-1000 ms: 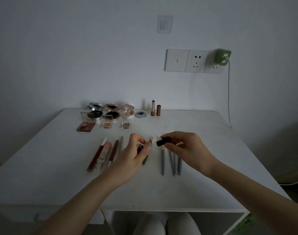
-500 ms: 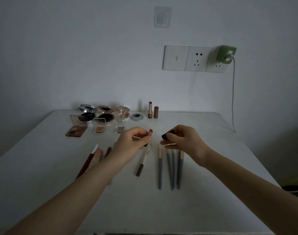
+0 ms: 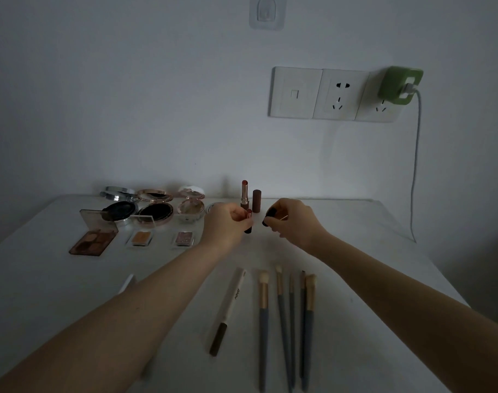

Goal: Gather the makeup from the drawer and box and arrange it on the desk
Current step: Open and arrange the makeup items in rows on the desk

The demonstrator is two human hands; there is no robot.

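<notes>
Left hand [image 3: 226,224] grip pinches uncapped lipstick [image 3: 248,222] upright, right hand [image 3: 297,224] grip pinches dark cap [image 3: 269,218] just beside, likely to stand both on the counter [image 3: 369,222].

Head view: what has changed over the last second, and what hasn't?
Both hands moved from over the brushes toward the standing lipstick at the back; left hand still holds the open lipstick, now upright, right hand its dark cap. Nothing released. Brushes and palettes stayed put.
</notes>
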